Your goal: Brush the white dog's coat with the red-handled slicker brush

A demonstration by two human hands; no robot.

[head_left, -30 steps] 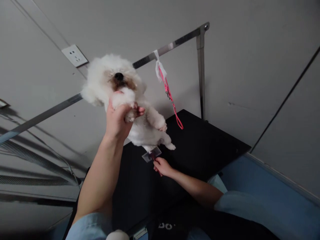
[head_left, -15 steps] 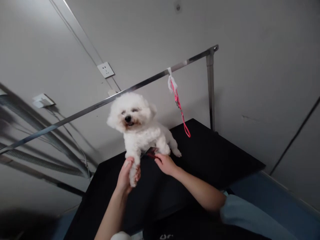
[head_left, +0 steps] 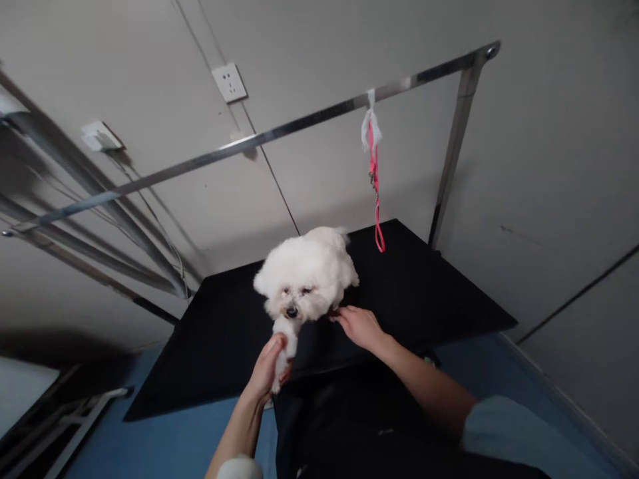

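Observation:
A fluffy white dog (head_left: 312, 269) is on a black-topped table (head_left: 419, 293), its head lowered and facing me. My left hand (head_left: 268, 370) is closed around the dog's front leg (head_left: 287, 330), which stretches toward me near the table's front edge. The paw hangs just below my fingers. Beside the dog's head and chest, my right hand (head_left: 360, 326) has its fingers curled in. Its fingertips are partly hidden at the dog's fur, and what they hold cannot be made out.
A metal bar (head_left: 299, 126) crosses above the table on an upright post (head_left: 456, 140). From it hangs a pink leash (head_left: 377, 193) tied with white cloth (head_left: 371, 130). Grey hoses (head_left: 100, 193) run at the left. A wall socket (head_left: 229, 82) is behind.
The dog has dropped its head, which now hides its chest. The reddish item seen by my right hand is out of sight. My left hand keeps hold of the leg; the camera view has tilted down.

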